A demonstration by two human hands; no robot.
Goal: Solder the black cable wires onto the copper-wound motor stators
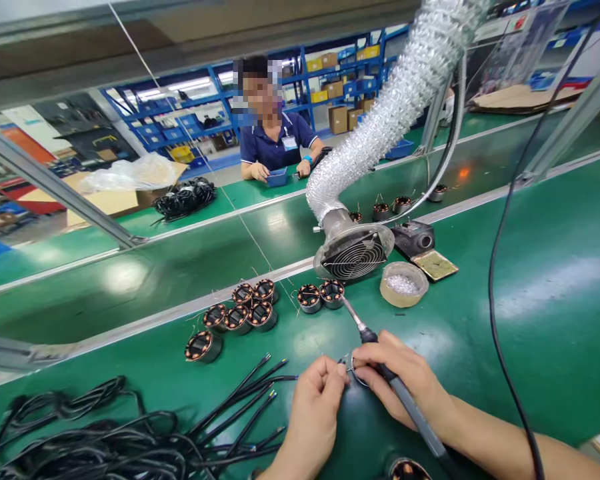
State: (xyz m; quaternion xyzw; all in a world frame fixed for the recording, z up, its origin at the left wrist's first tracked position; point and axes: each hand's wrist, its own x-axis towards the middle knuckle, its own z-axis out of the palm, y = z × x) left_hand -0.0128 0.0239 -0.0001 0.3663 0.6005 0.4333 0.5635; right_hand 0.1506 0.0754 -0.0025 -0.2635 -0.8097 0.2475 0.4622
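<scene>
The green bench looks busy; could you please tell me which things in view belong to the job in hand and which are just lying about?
Seemingly in the job:
soldering iron, in the right hand
black cables
copper-wound rings
extractor fan

Seemingly just lying about:
clear plastic sheet
far cable bundle
cardboard boxes

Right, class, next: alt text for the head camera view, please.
Over a green bench, the right hand holds a soldering iron and the left hand pinches a black cable. Nearby are more cables, copper-wound rings and an extractor hood; a person faces the camera across the bench.
</scene>
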